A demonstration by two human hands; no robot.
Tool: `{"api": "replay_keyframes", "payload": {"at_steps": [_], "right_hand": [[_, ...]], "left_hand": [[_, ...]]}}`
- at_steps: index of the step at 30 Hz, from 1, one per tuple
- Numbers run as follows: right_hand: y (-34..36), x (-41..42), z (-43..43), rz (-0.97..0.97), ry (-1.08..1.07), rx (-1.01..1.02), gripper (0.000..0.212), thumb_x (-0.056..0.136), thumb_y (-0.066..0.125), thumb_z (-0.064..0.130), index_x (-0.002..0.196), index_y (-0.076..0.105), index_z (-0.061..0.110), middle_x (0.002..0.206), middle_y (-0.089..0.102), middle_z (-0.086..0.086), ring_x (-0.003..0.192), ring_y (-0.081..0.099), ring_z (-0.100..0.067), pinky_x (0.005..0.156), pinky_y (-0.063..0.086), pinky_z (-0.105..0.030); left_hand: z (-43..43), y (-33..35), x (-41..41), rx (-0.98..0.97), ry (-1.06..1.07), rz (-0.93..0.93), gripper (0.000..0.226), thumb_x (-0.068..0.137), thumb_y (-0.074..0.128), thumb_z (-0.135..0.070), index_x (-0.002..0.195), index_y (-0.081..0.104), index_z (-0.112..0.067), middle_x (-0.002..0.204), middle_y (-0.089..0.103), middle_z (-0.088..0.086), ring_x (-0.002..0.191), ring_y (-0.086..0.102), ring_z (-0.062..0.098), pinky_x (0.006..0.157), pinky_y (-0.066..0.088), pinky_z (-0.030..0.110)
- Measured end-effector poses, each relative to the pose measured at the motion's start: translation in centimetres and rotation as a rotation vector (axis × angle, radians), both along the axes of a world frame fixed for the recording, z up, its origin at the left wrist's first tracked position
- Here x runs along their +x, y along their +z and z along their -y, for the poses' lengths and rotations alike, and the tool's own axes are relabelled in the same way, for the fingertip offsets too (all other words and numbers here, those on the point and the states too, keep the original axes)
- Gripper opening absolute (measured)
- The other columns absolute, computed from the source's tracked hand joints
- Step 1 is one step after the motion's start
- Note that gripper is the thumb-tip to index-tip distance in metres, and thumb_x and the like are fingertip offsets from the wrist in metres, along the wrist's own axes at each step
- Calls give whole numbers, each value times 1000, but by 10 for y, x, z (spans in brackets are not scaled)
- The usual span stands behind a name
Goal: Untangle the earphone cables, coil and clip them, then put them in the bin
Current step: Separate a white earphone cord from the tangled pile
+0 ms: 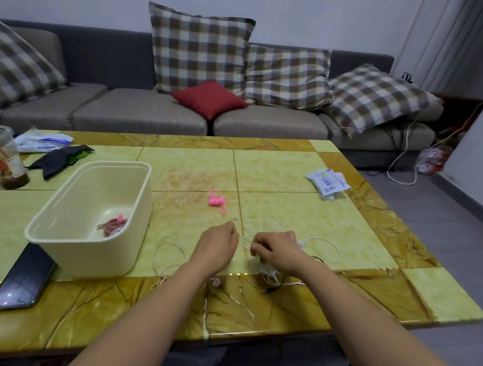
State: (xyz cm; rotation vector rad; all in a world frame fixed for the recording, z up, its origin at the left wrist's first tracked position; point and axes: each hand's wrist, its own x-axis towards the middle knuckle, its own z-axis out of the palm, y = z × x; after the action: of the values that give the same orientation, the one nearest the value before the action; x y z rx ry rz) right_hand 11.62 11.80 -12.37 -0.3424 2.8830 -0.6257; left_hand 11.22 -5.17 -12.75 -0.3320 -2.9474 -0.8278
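Here both hands sit low over the tiled table [294, 189]. The left hand [218, 248] and right hand [277, 249] each curl their fingers and pinch a strand of the white earphone cable [267, 270], which lies in loose loops around and under them. The cream bin [54, 239] stands to their left with a clipped reddish coil [112, 224] inside. A pink cable clip [216, 201] lies just beyond the hands.

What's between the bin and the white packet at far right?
Only the pink clips lie between the bin and the white packet, touching neither; the head view shows it.
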Motion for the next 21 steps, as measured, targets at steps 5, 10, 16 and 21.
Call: {"api": "replay_keyframes", "payload": {"at_steps": [5,10,16,21], "right_hand": [[4,-5,-25,-474,-253,-66,22,103,42,29,87,58,27,81,61,11,85,52,-15,86,20,-34],[1,-11,-21,-413,-252,104,23,102,44,32,103,66,26,93,70,6,94,59,-18,88,23,-37],[-11,-5,-16,-247,-212,41,24,101,46,36,108,68,27,102,72,5,100,59,-17,92,24,-36],[-3,-9,3,-233,-141,-67,23,99,50,36,106,70,27,99,72,4,98,59,-17,88,24,-34]], "left_hand": [[23,31,-13,284,482,-186,29,104,31,-22,100,55,-6,90,60,5,76,52,25,63,36,34],[24,29,-7,191,570,-45,28,104,30,-20,106,54,-4,96,62,12,82,54,31,64,36,35],[36,10,-2,-144,443,118,36,94,44,-12,129,49,-6,131,52,15,118,48,31,93,42,38],[-1,13,2,-49,2,-165,45,90,51,-9,135,48,-12,134,49,4,127,40,21,107,31,32]]}}
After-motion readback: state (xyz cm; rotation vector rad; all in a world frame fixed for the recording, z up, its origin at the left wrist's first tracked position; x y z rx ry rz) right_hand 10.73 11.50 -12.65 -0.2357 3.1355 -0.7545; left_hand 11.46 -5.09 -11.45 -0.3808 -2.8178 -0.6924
